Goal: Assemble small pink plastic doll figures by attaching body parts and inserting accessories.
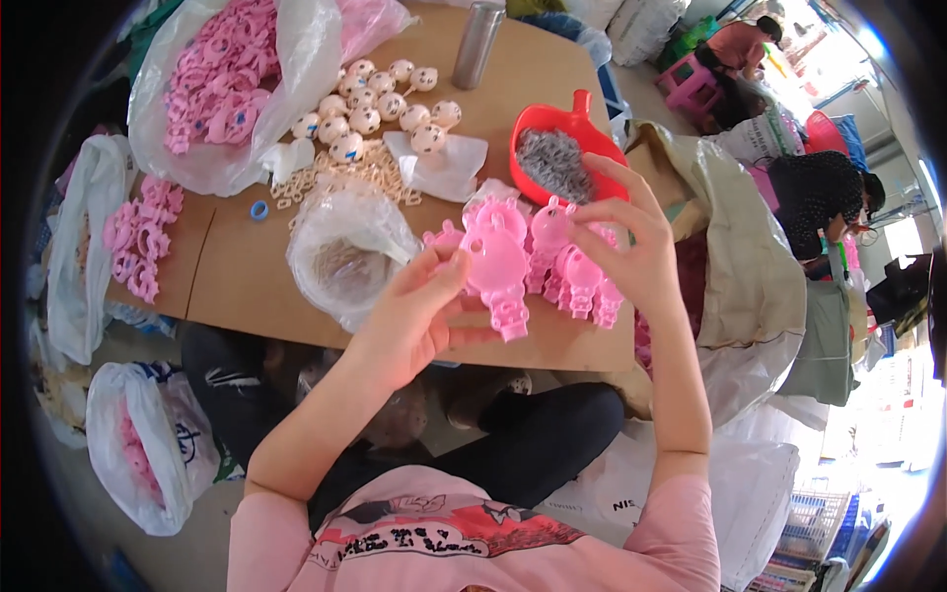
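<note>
My left hand (422,306) grips a pink plastic toy part (499,259) by its left side, over the table's near edge. It has a broad rounded body and a narrow jointed strip hanging below. At the right, my right hand (636,237) curls its thumb and forefinger against a smaller pink piece with ear-like bumps (548,225). Behind and below that piece, several similar pink figures (580,268) cluster by the table edge. Just beyond my right fingers stands a red scoop-shaped bin (523,148) holding small grey pieces (554,166).
On the brown table (237,286) are an open clear plastic bag (345,266), cream printed balls (365,118), beige links (340,178), a blue ring (258,209) and a steel bottle (478,44). A bag of pink parts (222,79) stands far left. People work at the far right.
</note>
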{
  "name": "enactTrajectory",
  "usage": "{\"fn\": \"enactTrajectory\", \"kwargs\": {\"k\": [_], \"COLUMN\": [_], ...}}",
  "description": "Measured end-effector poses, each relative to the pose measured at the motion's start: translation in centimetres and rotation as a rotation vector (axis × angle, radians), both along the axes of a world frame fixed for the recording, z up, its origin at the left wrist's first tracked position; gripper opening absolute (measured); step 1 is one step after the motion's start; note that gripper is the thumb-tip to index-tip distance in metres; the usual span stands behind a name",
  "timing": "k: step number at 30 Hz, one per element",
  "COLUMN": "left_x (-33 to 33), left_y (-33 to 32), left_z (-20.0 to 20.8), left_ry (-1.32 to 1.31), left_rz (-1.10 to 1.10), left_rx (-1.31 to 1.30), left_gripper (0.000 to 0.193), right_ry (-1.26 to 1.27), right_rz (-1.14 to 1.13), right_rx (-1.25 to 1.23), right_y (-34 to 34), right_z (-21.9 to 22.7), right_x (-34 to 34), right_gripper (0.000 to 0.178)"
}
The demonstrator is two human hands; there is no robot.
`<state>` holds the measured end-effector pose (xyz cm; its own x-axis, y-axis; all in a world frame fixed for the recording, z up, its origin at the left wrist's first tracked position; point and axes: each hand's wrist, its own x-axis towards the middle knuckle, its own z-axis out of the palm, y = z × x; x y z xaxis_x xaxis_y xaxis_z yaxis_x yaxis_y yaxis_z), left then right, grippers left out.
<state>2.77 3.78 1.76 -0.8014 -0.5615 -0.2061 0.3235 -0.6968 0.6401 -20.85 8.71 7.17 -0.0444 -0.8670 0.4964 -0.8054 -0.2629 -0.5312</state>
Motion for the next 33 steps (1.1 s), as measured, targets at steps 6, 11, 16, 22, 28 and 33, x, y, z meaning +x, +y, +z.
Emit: {"fn": "enactTrajectory", "kwargs": {"k": [6, 11, 16, 22, 28, 33], "left_x": [-0.7, -1.0, -1.2, -1.1, -1.1, -0.7], "left_y": [-0.2, 0.5, 0.9, 0.7, 1.0, 0.8], "left_z": [-0.4, -0.2, -0.1, -0.7, -1.6, -2.2], "left_ry": [-0.037, 0.003, 0.009, 0.014, 0.026, 0.022], "left_rz": [0.062, 0.083, 0.102, 0.102, 0.108, 0.022], "left_rx": [-0.076, -0.057, -0.069, -0.055, -0.062, 0.077], "left_gripper": [0.038, 0.034, 0.033, 0.031, 0.031, 0.031], "right_ry": [0.441, 0.517, 0.585, 0.587, 0.592, 0.277], "right_rz": [0.224, 0.233, 0.262, 0.276, 0.304, 0.296], "right_rx": [0.031, 0.028, -0.011, -0.026, -0.002, 0.149], "right_y": [2.6, 3.0, 3.0, 2.8, 2.9, 3.2], "right_z": [2.4, 1.9, 1.5, 0.7, -0.4, -1.3], "right_x": [3.2, 3.7, 4.3, 4.7, 4.7, 3.4], "right_gripper": [0.017, 0.009, 0.013, 0.015, 0.012, 0.015]}}
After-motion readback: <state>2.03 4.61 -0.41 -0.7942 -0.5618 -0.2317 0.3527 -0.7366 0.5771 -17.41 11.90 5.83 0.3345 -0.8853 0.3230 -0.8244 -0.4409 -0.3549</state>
